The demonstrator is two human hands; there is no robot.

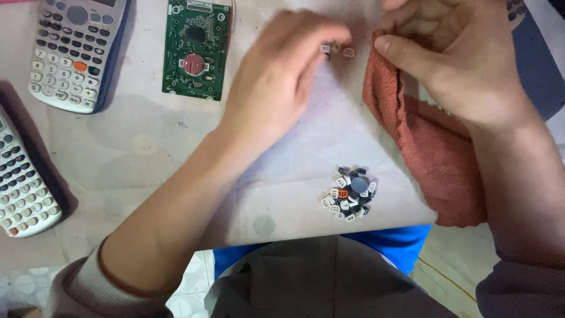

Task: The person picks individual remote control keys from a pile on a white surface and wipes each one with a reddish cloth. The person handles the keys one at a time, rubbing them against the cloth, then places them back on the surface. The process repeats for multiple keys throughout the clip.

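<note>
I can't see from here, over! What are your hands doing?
Left hand fingertips at small loose keys. Right hand pinching red cloth. Heap of calculator keys lying apart near table edge, nothing between.

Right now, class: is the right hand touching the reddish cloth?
Touching. The head view shows the right hand with its thumb pressed on the top edge of the reddish cloth.

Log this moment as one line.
left hand: at small keys | right hand: on red cloth | key pile: near edge
</note>
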